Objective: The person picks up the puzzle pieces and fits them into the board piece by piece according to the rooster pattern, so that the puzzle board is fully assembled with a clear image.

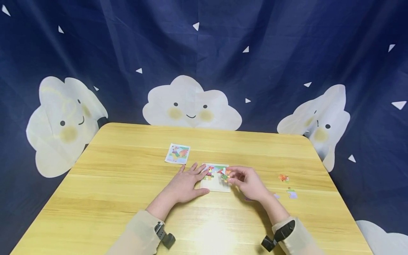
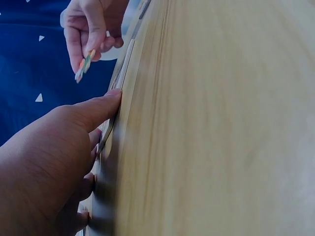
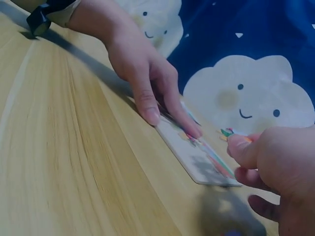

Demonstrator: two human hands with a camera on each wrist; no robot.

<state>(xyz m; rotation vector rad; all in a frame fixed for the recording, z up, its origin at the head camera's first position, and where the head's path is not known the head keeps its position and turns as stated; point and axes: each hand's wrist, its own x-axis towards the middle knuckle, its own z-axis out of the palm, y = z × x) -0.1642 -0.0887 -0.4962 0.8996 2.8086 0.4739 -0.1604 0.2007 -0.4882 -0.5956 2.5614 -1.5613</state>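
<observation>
A square puzzle board [image 1: 215, 185] lies flat on the table, its far part covered by colourful pieces and its near part bare. My left hand [image 1: 187, 183] rests at the board's left side, fingers spread and fairly straight, with the thumb [image 2: 106, 104] touching its edge. Between thumb and fingers my right hand [image 1: 249, 182] pinches a puzzle piece [image 2: 85, 66]. That piece is held above the right part of the board, clear of its surface in the right wrist view. The picture on the piece is too small to make out.
A square picture card [image 1: 177, 153] lies beyond the left hand. Loose puzzle pieces lie to the right: an orange one [image 1: 283, 177], a green and purple one [image 1: 291, 193], and others partly hidden by the right arm. A dark blue curtain [image 1: 197, 46] hangs behind the wooden table [image 1: 127, 170].
</observation>
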